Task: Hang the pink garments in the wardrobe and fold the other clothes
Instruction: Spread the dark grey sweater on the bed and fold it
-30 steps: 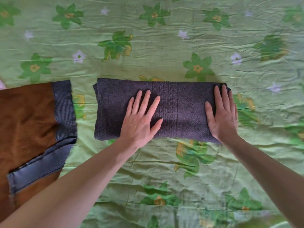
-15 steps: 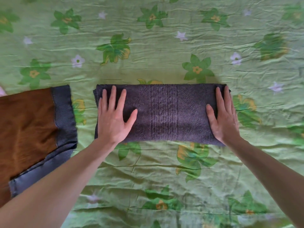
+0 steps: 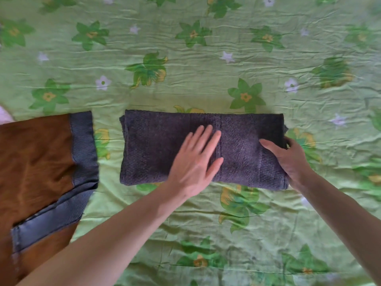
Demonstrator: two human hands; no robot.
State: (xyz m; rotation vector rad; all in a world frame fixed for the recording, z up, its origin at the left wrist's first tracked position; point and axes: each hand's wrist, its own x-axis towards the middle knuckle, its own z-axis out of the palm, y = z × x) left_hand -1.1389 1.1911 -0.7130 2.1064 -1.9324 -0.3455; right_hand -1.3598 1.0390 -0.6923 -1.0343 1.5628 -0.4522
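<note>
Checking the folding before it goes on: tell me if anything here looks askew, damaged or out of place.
Nothing stands out. The dark grey towel lies folded into a neat rectangle on the green floral bedsheet, with the left hand flat on it and the right hand gripping its right end. The brown garment lies apart, at the left.

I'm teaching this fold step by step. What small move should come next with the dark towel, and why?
Probably fold the right end leftward: the right hand grips the dark towel at that end, while the left hand lies flat mid-towel.
</note>
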